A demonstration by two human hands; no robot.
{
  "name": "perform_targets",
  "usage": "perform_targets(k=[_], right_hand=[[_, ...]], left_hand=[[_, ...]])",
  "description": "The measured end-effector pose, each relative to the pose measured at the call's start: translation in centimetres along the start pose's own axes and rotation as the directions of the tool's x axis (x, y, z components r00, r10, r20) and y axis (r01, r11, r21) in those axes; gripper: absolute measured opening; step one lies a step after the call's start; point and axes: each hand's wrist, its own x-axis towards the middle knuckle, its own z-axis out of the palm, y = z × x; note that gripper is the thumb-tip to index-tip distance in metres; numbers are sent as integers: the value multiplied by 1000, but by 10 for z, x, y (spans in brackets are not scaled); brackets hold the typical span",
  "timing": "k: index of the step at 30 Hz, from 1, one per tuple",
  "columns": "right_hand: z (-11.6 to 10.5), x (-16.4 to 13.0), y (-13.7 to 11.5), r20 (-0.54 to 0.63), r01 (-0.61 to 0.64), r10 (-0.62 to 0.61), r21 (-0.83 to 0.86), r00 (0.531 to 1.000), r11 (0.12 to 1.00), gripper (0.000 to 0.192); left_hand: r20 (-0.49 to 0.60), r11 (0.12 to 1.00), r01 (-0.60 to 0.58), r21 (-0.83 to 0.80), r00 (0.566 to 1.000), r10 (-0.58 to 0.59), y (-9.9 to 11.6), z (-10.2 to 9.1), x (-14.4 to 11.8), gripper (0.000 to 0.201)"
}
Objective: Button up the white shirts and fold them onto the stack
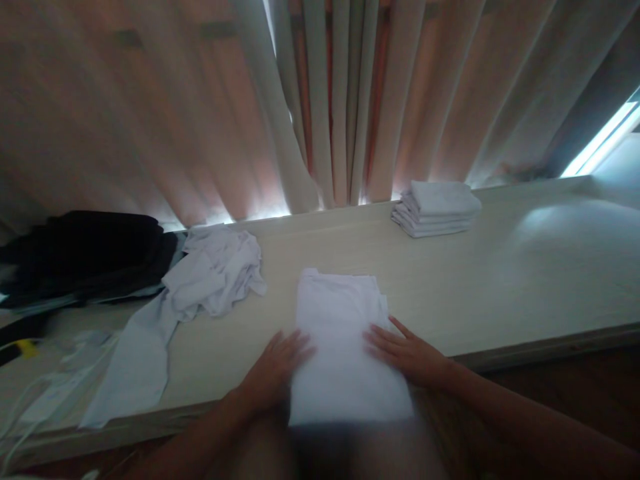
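A folded white cloth lies flat in front of me, its near end reaching past the table's front edge toward my lap. My left hand rests along the cloth's left side, fingers stretched out over its border and slightly blurred. On the opposite side, my right hand lies with spread fingers on the cloth's right border. Neither hand grips anything. Whether the cloth is a garment I cannot tell.
A neat stack of folded white cloths sits at the back right of the pale table. At left are a crumpled white cloth, a black fabric pile and a white power strip with cables. Curtains hang behind.
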Motion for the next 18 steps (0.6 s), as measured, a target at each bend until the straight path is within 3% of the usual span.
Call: perform_targets(k=[6, 10, 13, 15, 16, 18], right_hand=[[7, -4, 0, 2, -59, 60, 139, 998, 988, 53], [1, 2, -11, 40, -157, 154, 432, 987, 888, 37], [-14, 14, -26, 80, -294, 333, 685, 940, 666, 37], [-26, 24, -30, 113, -364, 476, 800, 872, 477, 44], [-32, 30, -30, 146, -389, 548, 849, 823, 358, 49], [-41, 42, -22, 255, -420, 673, 903, 694, 91, 57]], left_hand=[[-46, 991, 8, -132, 999, -14, 1, 2, 2, 67], [-11, 935, 22, -355, 1000, -28, -6, -11, -2, 47], [-18, 883, 92, -460, 993, -113, -8, -21, -3, 44], [-34, 824, 172, -539, 974, -225, -8, -28, 4, 49], [-28, 757, 234, -610, 949, -315, -7, -33, 10, 54], [32, 538, 360, -762, 851, -525, -8, -43, 28, 64]])
